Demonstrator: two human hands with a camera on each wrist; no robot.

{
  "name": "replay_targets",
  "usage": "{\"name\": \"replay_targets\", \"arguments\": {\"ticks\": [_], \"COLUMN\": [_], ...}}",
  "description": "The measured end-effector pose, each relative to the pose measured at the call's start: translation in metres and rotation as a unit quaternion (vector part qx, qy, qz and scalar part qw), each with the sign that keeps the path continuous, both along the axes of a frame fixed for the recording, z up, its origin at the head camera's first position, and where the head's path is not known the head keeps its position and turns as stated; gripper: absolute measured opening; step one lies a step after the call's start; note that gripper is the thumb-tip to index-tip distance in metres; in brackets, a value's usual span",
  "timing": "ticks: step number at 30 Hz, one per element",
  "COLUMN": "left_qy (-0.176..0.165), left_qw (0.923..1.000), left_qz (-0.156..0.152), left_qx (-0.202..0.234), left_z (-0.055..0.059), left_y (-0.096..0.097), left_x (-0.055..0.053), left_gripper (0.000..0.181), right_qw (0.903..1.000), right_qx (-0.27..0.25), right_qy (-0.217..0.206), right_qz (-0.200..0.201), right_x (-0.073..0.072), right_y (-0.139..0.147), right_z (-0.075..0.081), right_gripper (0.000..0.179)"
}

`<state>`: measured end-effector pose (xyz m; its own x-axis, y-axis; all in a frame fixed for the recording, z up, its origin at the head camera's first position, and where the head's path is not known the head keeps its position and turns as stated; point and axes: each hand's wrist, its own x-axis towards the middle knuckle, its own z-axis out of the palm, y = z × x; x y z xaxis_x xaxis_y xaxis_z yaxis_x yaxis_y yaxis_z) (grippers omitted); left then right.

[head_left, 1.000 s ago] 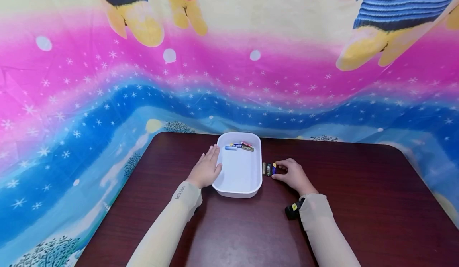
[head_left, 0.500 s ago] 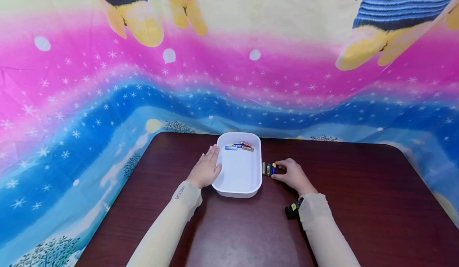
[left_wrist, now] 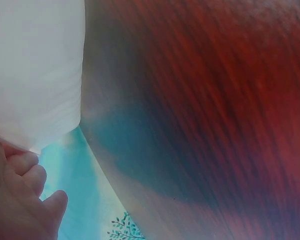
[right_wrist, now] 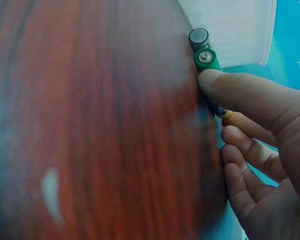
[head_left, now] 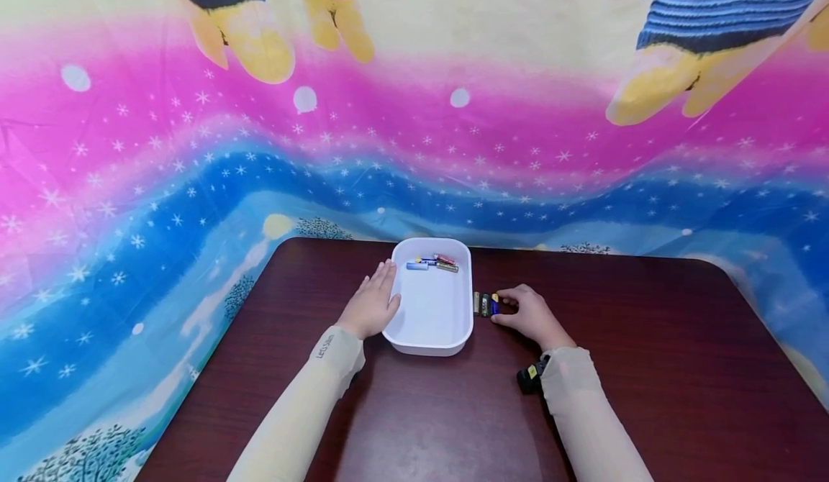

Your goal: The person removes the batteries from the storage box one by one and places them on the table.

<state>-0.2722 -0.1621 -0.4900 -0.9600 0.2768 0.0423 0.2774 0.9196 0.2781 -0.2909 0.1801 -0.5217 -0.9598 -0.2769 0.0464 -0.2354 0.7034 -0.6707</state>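
My right hand [head_left: 531,316] pinches the outermost battery of a short row, a blue one with a yellow end [head_left: 495,304], between thumb and fingertips. Beside it lie a dark green battery [right_wrist: 205,57] and a gold-toned battery [head_left: 476,303], the latter right by the tray's right wall. In the right wrist view the thumb hides one end of the blue battery. On the left, my left hand [head_left: 372,303] rests its straight fingers against the rim of a white plastic tray [head_left: 427,316]. Several batteries [head_left: 447,267] lie together inside the tray's far end.
Everything stands on a dark reddish-brown wooden table [head_left: 622,367] with rounded far corners. A patterned cloth [head_left: 414,144] hangs directly behind its far edge. A black wrist camera [head_left: 529,378] sits at my right sleeve.
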Motion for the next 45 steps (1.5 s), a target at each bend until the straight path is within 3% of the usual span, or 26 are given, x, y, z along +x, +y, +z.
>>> {"name": "replay_targets", "arguments": {"ticks": [14,30,45], "left_qy": [-0.008,-0.004,-0.006], "left_qw": [1.0000,1.0000,1.0000], "left_qz": [-0.001,-0.001,0.000], "left_qx": [0.000,0.003,0.003], "left_z": [0.0016,0.0023,0.0014], "left_y": [-0.0001,-0.0004,-0.0004], "left_x": [0.0012,0.0015,0.0014], "left_gripper": [0.065,0.066,0.066], "right_qw": [1.0000,0.9984,0.9942], "right_qx": [-0.004,-0.047,-0.092], "right_qy": [-0.006,-0.017,-0.002], "right_qz": [-0.003,-0.027,-0.056], "right_x": [0.0020,0.0030,0.0046], "right_y": [0.0003,0.0028,0.0006], "right_z": [-0.0002,-0.0028,-0.0034], "right_gripper": [0.056,0.056,0.029]}}
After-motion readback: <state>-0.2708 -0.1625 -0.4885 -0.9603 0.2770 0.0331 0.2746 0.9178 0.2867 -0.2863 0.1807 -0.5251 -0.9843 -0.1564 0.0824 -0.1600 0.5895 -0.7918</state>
